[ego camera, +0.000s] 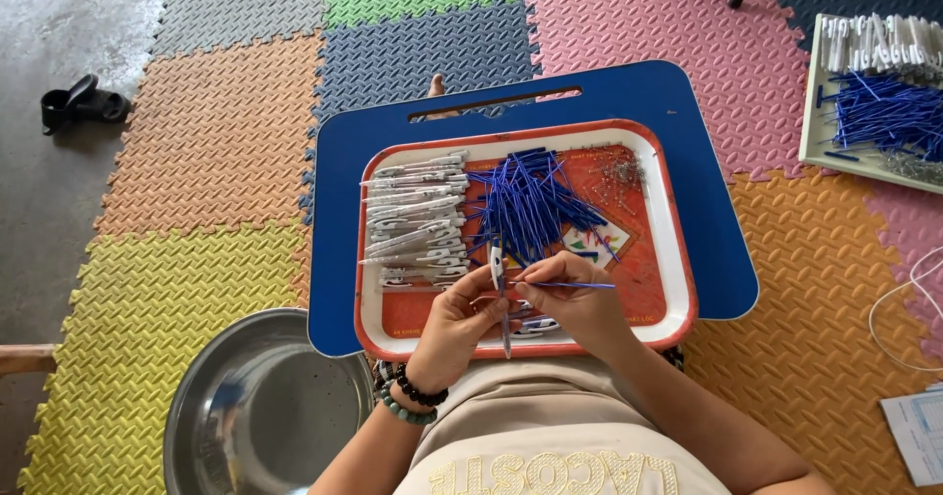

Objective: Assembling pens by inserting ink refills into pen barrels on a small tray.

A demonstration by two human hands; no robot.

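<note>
Holding a white pen barrel [497, 264], left hand [460, 320] meets right hand [575, 303].

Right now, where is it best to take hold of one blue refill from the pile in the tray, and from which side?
Probably by a free end. The blue refills lie crossed in a heap in the red tray, so their middles are tangled. Ends fan out toward the near-right edge; coming from there, by the right hand, a pinch on one tip should draw it out lengthwise.
</note>
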